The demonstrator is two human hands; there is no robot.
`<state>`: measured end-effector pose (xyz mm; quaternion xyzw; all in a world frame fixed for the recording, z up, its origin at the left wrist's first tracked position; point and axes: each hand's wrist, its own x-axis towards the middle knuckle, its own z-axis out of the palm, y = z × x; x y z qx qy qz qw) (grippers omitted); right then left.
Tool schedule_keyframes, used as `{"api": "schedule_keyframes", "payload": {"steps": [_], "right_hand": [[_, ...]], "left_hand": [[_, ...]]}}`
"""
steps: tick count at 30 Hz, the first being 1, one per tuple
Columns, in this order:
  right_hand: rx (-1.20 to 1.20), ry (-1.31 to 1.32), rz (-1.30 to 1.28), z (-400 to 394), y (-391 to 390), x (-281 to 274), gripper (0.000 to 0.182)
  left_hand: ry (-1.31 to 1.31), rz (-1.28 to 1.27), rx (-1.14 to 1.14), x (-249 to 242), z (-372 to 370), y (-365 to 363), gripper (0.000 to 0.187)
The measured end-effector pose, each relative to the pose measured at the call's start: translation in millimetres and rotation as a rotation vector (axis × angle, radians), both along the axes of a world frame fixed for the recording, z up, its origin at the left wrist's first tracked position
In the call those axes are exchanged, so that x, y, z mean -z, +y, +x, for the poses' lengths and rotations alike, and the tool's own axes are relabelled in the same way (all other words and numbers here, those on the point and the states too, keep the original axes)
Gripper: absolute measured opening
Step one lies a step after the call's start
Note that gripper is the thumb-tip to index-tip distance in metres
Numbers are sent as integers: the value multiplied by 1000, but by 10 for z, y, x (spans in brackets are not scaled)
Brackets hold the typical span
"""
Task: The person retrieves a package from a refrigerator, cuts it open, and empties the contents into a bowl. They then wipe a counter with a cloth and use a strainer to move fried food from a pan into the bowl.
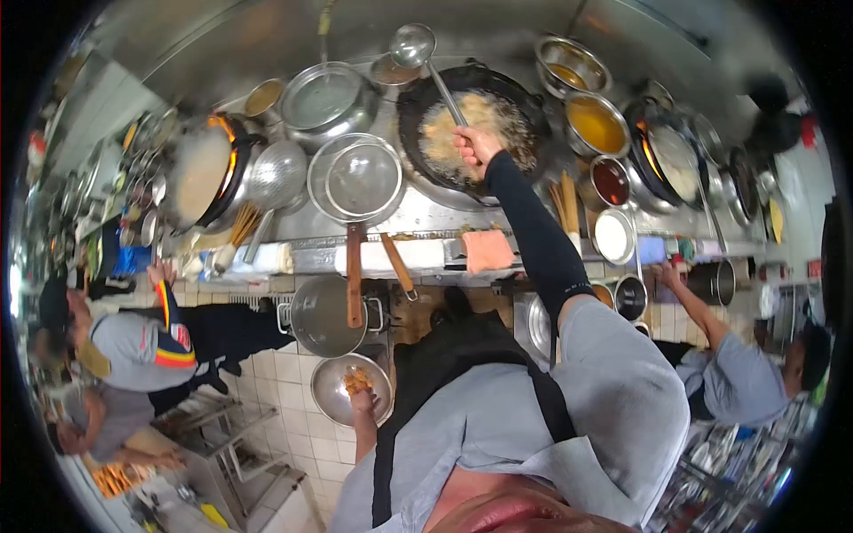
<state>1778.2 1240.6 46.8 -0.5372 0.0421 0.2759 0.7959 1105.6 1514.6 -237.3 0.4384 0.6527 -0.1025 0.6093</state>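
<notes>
My right hand (478,147), at the end of a black sleeve, is wrapped round the handle of a metal ladle (413,44). The ladle's bowl is beyond the wok's far left rim. Below the hand, a large black wok (409,133) holds bubbling oil with pale golden pieces (458,120) frying in it. At the lower left, my left hand (362,401) reaches into a steel bowl (329,395), its fingers against orange-brown food pieces (358,380). How far those fingers close on the food is too small to tell.
Strainers (355,178) with wooden handles lie left of the wok. A steel pot (306,311) stands beside the bowl. Steaming woks (200,182) with flames sit at both sides. Bowls of yellow oil (597,124) and red sauce (610,180) are at right. Co-workers (142,346) stand left and right (746,377).
</notes>
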Motion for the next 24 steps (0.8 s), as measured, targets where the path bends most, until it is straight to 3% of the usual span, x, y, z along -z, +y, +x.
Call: {"api": "schedule_keyframes", "payload": {"steps": [4,5,7,10,11,15,18,19,22,24], "right_hand": [[48,-29,-98,-442,-945,-53,18],[156,-107,-307,-605,-1094,-192,18],[138,-159,-569,-797,-1511,-213,18],[149,-519,-1243,-890,-2082,110,36],[128,-436,-1218,-996,-2198,70,44],[160,-459,-1138,-1233,-2341,309,29],[146,-22,-701,-1309,-2292,437,28],[174,29,-545,-1408,-2179,345,19],[178,207,-273,-1496,-2144,378,17],[168,223,-230,-1577,-2123,268,16]], "left_hand": [[49,-33,104,7,-107,-169,35],[54,-37,209,102,-176,-180,35],[58,-14,435,277,-266,-161,35],[55,26,679,458,-262,-131,35],[53,25,698,494,-223,-100,35],[65,-43,605,475,101,60,35],[54,-109,427,397,463,236,35],[30,-107,386,364,570,295,35],[-46,-47,325,136,847,357,30],[-59,51,330,-33,1113,267,28]]}}
